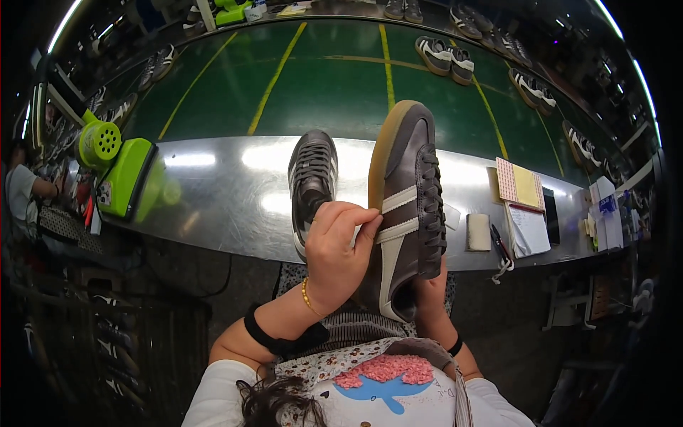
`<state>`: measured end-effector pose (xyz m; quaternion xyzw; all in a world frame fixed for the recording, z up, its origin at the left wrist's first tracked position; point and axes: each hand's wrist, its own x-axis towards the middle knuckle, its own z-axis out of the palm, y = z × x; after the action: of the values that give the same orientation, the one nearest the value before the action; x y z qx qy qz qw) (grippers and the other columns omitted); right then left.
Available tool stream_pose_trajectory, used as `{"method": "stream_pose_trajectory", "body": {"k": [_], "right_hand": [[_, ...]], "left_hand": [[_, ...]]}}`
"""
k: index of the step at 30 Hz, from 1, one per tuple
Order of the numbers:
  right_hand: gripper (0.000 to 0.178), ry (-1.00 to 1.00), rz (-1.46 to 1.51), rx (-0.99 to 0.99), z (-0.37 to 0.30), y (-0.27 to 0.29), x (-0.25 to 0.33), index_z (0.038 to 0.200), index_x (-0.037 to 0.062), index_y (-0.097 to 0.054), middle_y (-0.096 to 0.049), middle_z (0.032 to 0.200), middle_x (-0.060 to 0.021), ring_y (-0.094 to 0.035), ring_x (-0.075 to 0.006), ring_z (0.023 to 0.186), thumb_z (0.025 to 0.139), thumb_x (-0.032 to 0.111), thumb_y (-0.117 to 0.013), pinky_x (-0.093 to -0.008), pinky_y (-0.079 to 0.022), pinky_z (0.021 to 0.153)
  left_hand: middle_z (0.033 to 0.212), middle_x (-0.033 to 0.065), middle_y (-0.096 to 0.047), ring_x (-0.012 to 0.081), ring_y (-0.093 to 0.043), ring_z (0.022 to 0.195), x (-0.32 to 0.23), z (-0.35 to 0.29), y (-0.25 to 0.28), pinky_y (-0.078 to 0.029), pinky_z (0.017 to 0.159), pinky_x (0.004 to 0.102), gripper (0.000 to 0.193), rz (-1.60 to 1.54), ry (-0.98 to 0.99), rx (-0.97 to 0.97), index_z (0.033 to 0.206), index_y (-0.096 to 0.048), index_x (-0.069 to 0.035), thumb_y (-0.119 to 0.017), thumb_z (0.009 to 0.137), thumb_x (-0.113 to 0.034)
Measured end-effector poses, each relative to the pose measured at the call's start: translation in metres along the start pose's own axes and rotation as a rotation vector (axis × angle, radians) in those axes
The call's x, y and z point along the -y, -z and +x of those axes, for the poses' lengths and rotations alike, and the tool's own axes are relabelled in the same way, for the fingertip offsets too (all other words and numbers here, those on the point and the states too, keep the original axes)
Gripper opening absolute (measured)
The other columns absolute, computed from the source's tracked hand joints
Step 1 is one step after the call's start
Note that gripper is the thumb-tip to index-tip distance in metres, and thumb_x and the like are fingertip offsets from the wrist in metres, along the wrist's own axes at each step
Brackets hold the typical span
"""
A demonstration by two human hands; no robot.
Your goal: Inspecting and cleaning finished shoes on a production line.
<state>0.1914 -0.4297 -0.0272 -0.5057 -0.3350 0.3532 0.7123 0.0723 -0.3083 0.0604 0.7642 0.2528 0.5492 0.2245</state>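
A dark grey sneaker (410,206) with cream side stripes, dark laces and a gum-brown sole is held up before me, toe pointing away. My right hand (430,293) grips it from beneath at the heel; most of those fingers are hidden behind the shoe. Against its left side, where stripe meets sole, my left hand (337,245) is closed in a pinch of thumb and forefinger. Whatever lies between those fingertips is too small to make out. A second dark sneaker (314,168) rests on the metal bench (213,206), partly covered by my left hand.
A green conveyor belt (334,78) with yellow lines runs beyond the bench, carrying pairs of sneakers (446,58). On the left stands a lime-green machine (121,171). At right lie a cream block (478,233), a pen (500,245) and a notebook (528,231). Another person (28,188) sits far left.
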Motion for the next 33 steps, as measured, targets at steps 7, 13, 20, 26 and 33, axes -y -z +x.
{"method": "stream_pose_trajectory", "body": {"k": [7, 13, 20, 26, 33], "right_hand": [[0.036, 0.176, -0.102, -0.07, 0.002, -0.031, 0.018, 0.119, -0.0001, -0.045, -0.054, 0.111, -0.0058, -0.051, -0.0127, 0.098, 0.085, 0.007, -0.054, -0.0244, -0.041, 0.085], [0.035, 0.199, -0.151, -0.058, 0.001, -0.034, 0.017, 0.119, -0.0005, -0.045, -0.055, 0.11, -0.0058, -0.052, -0.0125, 0.097, 0.086, 0.007, -0.053, -0.0243, -0.041, 0.084], [0.041, 0.054, -0.036, -0.047, -0.004, -0.026, -0.004, 0.126, -0.0008, -0.041, -0.052, 0.118, -0.008, -0.05, -0.0155, 0.105, 0.087, 0.007, -0.053, -0.0266, -0.038, 0.09], [0.04, 0.027, 0.008, -0.048, -0.003, -0.027, -0.014, 0.126, -0.0006, -0.041, -0.051, 0.119, -0.0088, -0.05, -0.0162, 0.106, 0.088, 0.007, -0.05, -0.0277, -0.038, 0.091], [0.039, 0.003, 0.106, -0.039, -0.001, -0.039, -0.009, 0.124, -0.0004, -0.041, -0.052, 0.117, -0.0092, -0.051, -0.0158, 0.104, 0.087, 0.008, -0.052, -0.029, -0.041, 0.09]], "left_hand": [[0.074, 0.0097, -0.057, 0.0273, -0.054, 0.07, 0.005, -0.002, 0.003, -0.043, 0.063, 0.0345, 0.012, -0.008, 0.06, -0.022, 0.078, -0.057, -0.002, -0.066, 0.07, 0.003], [0.08, 0.0109, -0.054, 0.0219, -0.053, 0.067, 0.011, -0.004, 0.009, -0.044, 0.059, 0.029, 0.007, 0.059, 0.018, 0.069, 0.083, -0.053, 0.0, -0.059, 0.081, -0.002], [0.081, 0.0115, -0.051, 0.0246, -0.05, 0.069, 0.01, -0.002, 0.018, -0.043, 0.06, 0.0308, 0.008, 0.014, -0.012, 0.15, 0.086, -0.05, 0.0, -0.056, 0.081, -0.001], [0.08, 0.0123, -0.05, 0.0271, -0.049, 0.071, 0.011, -0.001, 0.026, -0.041, 0.063, 0.0335, 0.009, -0.003, -0.042, 0.185, 0.087, -0.049, 0.0, -0.055, 0.08, 0.0], [0.081, 0.0123, -0.05, 0.0271, -0.049, 0.072, 0.013, -0.003, 0.036, -0.041, 0.065, 0.0339, 0.011, -0.07, -0.043, 0.248, 0.088, -0.048, 0.0, -0.056, 0.081, -0.001]]}}
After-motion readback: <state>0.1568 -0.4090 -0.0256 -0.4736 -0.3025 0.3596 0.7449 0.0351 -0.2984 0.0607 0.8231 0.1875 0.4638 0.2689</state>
